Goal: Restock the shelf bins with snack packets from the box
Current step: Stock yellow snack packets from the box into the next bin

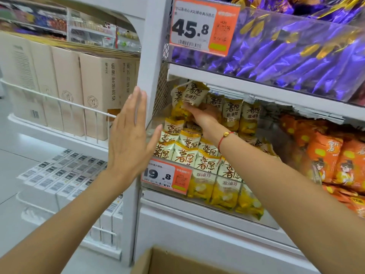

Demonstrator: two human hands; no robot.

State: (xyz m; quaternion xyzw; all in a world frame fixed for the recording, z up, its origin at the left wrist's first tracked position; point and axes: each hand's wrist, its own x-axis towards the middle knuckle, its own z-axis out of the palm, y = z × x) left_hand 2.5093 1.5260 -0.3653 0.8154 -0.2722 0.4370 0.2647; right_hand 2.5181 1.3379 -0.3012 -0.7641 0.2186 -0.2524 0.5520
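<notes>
A cream-and-yellow packet (pixel 194 93) is held by the right hand (pixel 203 115) deep inside the clear bin (pixel 254 218) on the middle shelf, near the bin's back left corner. The fingers (pixel 189 110) are curled under and round the packet's lower part, so that the packet stands upright above them, its printed face turned outward and its top close under the shelf board overhead. Whether a second packet is gripped below the fingers cannot be told, as yellow wrapping is bunched there. A red cord bracelet (pixel 224 139) is worn on the right wrist.

The left hand (pixel 130 139) is held flat and open, fingers straight and together, in front of the white upright post (pixel 152 56) at the bin's left edge; nothing is gripped by it, and contact with the post cannot be made out.

The bin is filled with more packets of the same kind (pixel 187 153), piled against its front wall, where a price tag (pixel 166 176) is fixed. Orange packets (pixel 325 155) are seen in the next bin to the right, and purple wrappers (pixel 296 56) on the shelf above. A corner of the cardboard box (pixel 169 262) is seen at the bottom edge, below the bin.
</notes>
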